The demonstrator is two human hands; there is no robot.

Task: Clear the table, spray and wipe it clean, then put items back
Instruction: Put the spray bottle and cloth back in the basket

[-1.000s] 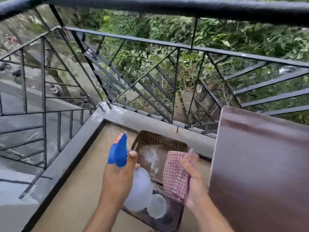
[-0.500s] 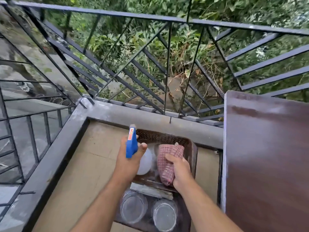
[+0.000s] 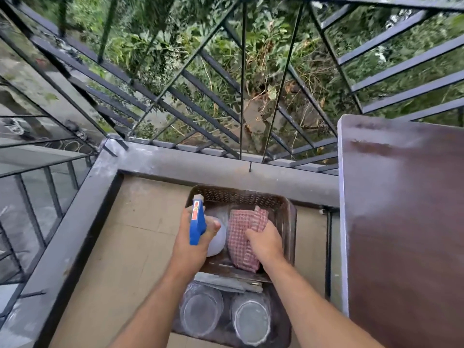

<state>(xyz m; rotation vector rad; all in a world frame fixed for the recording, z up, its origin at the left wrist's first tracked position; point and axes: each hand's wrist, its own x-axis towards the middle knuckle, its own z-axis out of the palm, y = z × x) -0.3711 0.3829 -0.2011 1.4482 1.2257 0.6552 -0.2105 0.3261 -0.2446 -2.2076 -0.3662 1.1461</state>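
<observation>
so, balcony corner, looking down. my left hand (image 3: 193,243) is wrapped around the neck of the spray bottle (image 3: 204,232), fingers closed on it, thumb up along the blue trigger head, nozzle pointing far, toward the railing (image 3: 241,79). the bottle's white body shows just right of my thumb, over the near-left part of the brown basket (image 3: 241,195).

my right hand (image 3: 265,243) is down inside that basket, fingers curled over the red-and-white checked cloth (image 3: 242,237) and gripping it (whether the cloth touches the basket floor i cannot tell). cloth and bottle sit just beside each other, hands close together.

the basket is a perforated brown one, standing on the tan floor (image 3: 120,247) against the grey ledge (image 3: 226,164) below the railing. near side of it, a dark tray (image 3: 227,307) holds two clear round lids or bowls (image 3: 202,311) side by side; which they are i cannot tell.

table (image 3: 406,222) is on the right, dark brown top, its pale edge running near to far, well above the floor things. surface shows a whitish haze across the far and left part. green growth beyond the railing.
</observation>
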